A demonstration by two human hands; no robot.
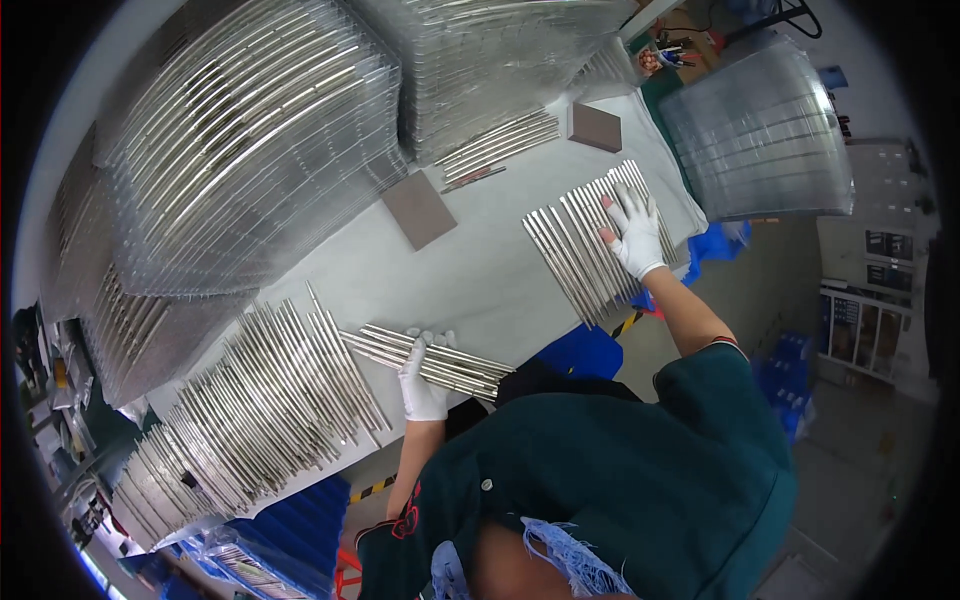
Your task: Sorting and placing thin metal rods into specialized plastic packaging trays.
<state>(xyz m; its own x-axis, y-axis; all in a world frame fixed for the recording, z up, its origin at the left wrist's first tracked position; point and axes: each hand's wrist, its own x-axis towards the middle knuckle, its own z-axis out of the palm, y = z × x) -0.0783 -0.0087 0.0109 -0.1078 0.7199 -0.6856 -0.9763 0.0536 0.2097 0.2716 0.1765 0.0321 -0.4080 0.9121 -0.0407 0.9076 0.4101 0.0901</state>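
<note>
My left hand (424,378), in a white glove, grips a small bundle of shiny metal rods (465,371) near the front edge of the table. My right hand (636,232), gloved with bare tips on two fingers, lies with fingers spread over a row of metal rods (570,255) at the right; it touches them and does not close round any. Left of the bundle, a long row of metal rods (260,400) lies side by side along the table.
Stacked clear plastic trays of rods (250,150) fill the back left. More rods (500,145) lie between two brown blocks (420,210) (594,128) on the white-covered table (340,255). Clear trays (757,135) stand at the far right, a blue bin (580,352) below the front edge.
</note>
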